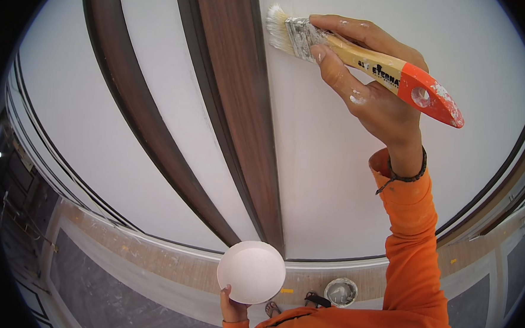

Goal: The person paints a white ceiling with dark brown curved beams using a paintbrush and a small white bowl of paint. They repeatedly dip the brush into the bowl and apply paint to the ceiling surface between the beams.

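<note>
My right hand [376, 87] is closed around a flat paintbrush [368, 65] near its metal ferrule. The brush has a pale wooden handle with a red end, and white paint is smeared on it and on my fingers. Its white-tipped bristles touch or nearly touch the white wall [333, 168], right beside the edge of a dark brown wood strip [234, 73]. Low in the middle, my left hand [232, 307] grips a round white bowl [252, 272] by its rim, thumb at the edge. The bowl's inside looks white; how much paint it holds I cannot tell.
A second dark strip [130, 92] curves down the wall to the left. On the floor by my feet stands a round paint-stained bucket [341, 292] with greyish-white contents. A wood-toned floor band [150, 259] runs along the wall's base, with grey flooring [107, 286] nearer me.
</note>
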{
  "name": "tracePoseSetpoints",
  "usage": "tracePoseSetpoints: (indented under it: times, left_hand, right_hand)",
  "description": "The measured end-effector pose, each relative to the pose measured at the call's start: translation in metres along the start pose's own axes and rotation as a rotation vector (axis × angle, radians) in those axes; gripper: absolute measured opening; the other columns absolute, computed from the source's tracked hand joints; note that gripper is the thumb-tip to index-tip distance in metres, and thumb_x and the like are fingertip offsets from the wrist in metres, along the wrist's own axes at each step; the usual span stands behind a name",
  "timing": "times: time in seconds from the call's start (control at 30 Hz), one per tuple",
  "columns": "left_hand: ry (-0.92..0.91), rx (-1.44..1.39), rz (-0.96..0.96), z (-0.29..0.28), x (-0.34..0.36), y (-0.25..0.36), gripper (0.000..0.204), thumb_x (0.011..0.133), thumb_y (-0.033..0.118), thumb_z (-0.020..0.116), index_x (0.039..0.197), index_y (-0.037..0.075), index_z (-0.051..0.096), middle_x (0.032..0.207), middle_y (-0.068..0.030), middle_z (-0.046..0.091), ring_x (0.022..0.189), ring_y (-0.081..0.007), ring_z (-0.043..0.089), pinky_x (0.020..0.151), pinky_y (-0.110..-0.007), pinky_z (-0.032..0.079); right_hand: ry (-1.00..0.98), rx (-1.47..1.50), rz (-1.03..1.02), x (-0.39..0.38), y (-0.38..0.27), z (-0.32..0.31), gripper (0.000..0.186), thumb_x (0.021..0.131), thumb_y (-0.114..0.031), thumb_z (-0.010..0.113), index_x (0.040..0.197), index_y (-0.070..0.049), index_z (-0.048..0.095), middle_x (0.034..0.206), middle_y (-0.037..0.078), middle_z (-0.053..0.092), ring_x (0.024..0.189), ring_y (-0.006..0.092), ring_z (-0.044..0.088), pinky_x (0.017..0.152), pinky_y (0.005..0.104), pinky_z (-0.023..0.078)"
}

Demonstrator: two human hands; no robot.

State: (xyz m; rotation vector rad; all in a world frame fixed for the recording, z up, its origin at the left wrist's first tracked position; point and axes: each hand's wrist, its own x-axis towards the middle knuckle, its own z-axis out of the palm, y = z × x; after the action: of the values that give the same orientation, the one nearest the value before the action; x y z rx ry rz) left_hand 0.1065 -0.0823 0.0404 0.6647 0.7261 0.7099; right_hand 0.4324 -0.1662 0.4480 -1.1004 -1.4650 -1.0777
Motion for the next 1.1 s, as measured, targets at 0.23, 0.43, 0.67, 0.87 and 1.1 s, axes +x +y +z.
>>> tracePoseSetpoints:
  times: [0.23,0.43,0.67,0.87,1.1]
  left_hand:
    - [0.026,-0.030,0.015,0.005,-0.004,0.000,0.076,0.090,0.048,0.059,0.151,0.007,0.040,0.137,-0.0192,0.059,0.111,-0.0377,0.069,0.070,-0.051,0.065]
    - [0.017,0.002,0.024,0.004,-0.006,0.004,0.075,0.090,0.047,0.060,0.150,0.007,0.041,0.139,-0.0191,0.057,0.115,-0.0394,0.067,0.072,-0.055,0.064]
    - [0.019,-0.019,0.004,-0.011,-0.003,0.000,0.074,0.090,0.046,0.059,0.150,0.007,0.042,0.138,-0.0187,0.058,0.115,-0.0391,0.067,0.077,-0.056,0.064]
    - [0.029,-0.013,-0.005,0.003,-0.009,0.006,0.069,0.089,0.047,0.062,0.145,0.010,0.048,0.132,-0.0133,0.062,0.110,-0.0316,0.068,0.071,-0.043,0.061]
    - [0.050,-0.024,0.004,0.005,-0.011,0.007,0.071,0.090,0.048,0.058,0.148,0.009,0.044,0.133,-0.0165,0.062,0.108,-0.0341,0.070,0.067,-0.045,0.064]
  right_hand:
    - [-0.022,0.012,0.027,-0.004,0.000,-0.001,0.022,0.087,-0.010,0.077,0.108,-0.005,0.077,0.094,0.007,0.078,0.075,0.0136,0.073,0.070,0.0246,0.059]
    - [-0.078,0.054,0.074,-0.006,-0.002,-0.002,0.024,0.087,-0.006,0.075,0.111,-0.003,0.076,0.099,0.010,0.078,0.081,0.0147,0.074,0.074,0.0254,0.060]
    - [-0.099,0.028,0.033,-0.013,0.001,0.003,0.025,0.087,-0.007,0.076,0.112,-0.003,0.076,0.099,0.008,0.078,0.079,0.0132,0.073,0.071,0.0243,0.060]
    - [-0.126,0.060,0.044,-0.015,-0.002,-0.001,0.023,0.087,-0.008,0.076,0.110,-0.003,0.077,0.098,0.008,0.078,0.076,0.0123,0.073,0.069,0.0239,0.060]
    - [-0.105,0.200,0.078,-0.014,0.005,0.003,0.025,0.084,-0.005,0.076,0.107,0.004,0.073,0.083,0.010,0.075,0.065,0.0118,0.067,0.060,0.0211,0.054]
